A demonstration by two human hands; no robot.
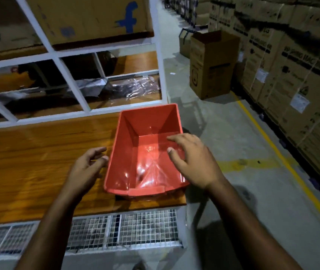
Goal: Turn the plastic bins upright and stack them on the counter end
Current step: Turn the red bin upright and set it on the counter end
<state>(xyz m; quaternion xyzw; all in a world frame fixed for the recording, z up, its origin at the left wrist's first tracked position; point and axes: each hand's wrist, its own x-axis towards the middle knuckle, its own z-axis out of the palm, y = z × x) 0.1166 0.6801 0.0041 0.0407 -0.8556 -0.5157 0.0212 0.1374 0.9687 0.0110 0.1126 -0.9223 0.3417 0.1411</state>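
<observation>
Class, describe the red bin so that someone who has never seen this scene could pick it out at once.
Find the long wooden counter in front of the white shelving frame, and follow it to its right end, beside the concrete aisle. There sits the red plastic bin, upright with its open top facing up, between the person's two hands. It is the only bright red thing among brown cardboard boxes.

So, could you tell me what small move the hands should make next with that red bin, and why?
Probably draw both hands back and reach for another bin. The red bin already stands upright, mouth up, at the right end of the wooden counter; the left hand hovers beside it and the right hand over its rim, neither gripping.
</observation>
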